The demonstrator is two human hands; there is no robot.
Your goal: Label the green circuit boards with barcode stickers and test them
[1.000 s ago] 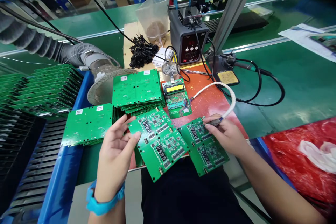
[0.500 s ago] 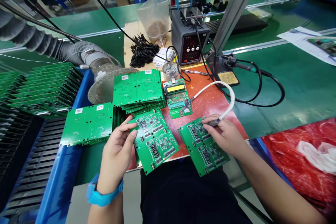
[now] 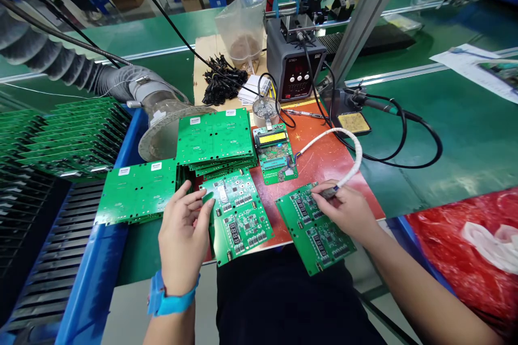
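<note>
My left hand [image 3: 186, 234], a blue band at its wrist, has its fingers apart beside the left edge of a green circuit board [image 3: 243, 215]; its fingertips overlap the board's upper left corner. My right hand [image 3: 343, 206] pinches the dark end of a white-sleeved cable [image 3: 354, 156] over the upper part of another circuit board [image 3: 318, 229]. Both boards show digit displays facing up. Behind them lies a small board with a lit yellow screen [image 3: 275, 153], joined to the sleeved cable. Stacked boards [image 3: 214, 137] stand behind my left hand, with more boards [image 3: 137, 191] to their left.
A blue bin [image 3: 87, 259] and racked green boards [image 3: 76, 132] are at the left, near a duct hood [image 3: 165, 126]. A soldering station [image 3: 297, 62], a tin [image 3: 265, 110] and a sponge stand [image 3: 354, 122] sit behind. Red plastic [image 3: 465, 237] is at the right.
My left hand has loosened from the left board, which now lies turned slightly more upright. A small blue light now shows on the screen board. My right hand stays at the same spot.
</note>
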